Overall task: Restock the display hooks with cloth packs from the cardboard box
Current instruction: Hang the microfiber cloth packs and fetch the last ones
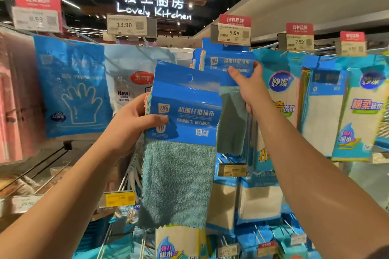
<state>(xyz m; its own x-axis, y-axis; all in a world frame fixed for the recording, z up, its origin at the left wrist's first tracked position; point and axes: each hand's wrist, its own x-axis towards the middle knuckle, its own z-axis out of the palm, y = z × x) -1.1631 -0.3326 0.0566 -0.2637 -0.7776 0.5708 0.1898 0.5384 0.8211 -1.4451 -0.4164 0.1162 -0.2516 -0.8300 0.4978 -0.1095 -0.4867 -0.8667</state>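
- Right hand (247, 86), upper centre-right of the frame, pinches the header of a cloth pack (230, 65) hanging below the 9.99 price tag (231, 32).
- Left hand (134, 120), centre, grips a second cloth pack (183, 115); its punched hole (190, 77) should be aligned squarely with the hook, which is hidden.
- Two packs in hand; the cardboard box is out of view.

Top centre, a lit sign (154, 5) reads "爱上厨房 Lovely Kitchen". Price tags show 13.90 (125, 25), 9.99 (234, 33) and 7.99 (299, 41); red toppers (235, 20) read "自有品牌". The centre cloth pack (185, 109) bears "FIFO" and "超细纤维抹布". A pack (281, 84) at right reads "妙潔"; a bag (124, 90) at left says "New!".
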